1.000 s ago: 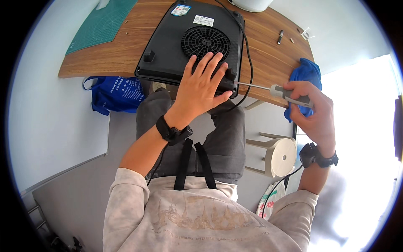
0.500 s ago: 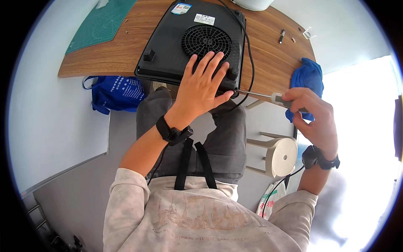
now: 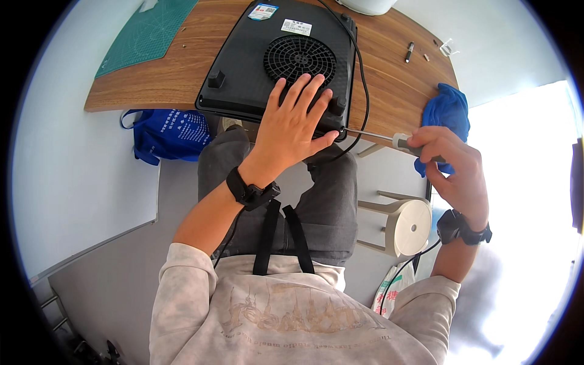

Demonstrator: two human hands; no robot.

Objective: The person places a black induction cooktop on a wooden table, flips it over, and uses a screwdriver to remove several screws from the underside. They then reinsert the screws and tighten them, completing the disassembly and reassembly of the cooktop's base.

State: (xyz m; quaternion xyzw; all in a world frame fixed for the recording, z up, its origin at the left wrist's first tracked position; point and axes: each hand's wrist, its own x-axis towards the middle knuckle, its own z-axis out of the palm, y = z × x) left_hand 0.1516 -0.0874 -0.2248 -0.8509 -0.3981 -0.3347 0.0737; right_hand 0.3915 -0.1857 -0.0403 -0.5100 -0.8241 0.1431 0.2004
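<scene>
1. Left hand [image 3: 291,126]: grip spread apart, resting unmoved on the black appliance [image 3: 243,67], which overhangs the desk's [image 3: 392,76] near edge.
2. Right hand [image 3: 455,167]: grip clamped on the screwdriver [image 3: 400,142], lower than a second ago.

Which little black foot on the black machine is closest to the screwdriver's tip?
The near-right foot, beside the left hand. The tip of the screwdriver is just below it; the near-left foot and far-right foot are farther away.
</scene>
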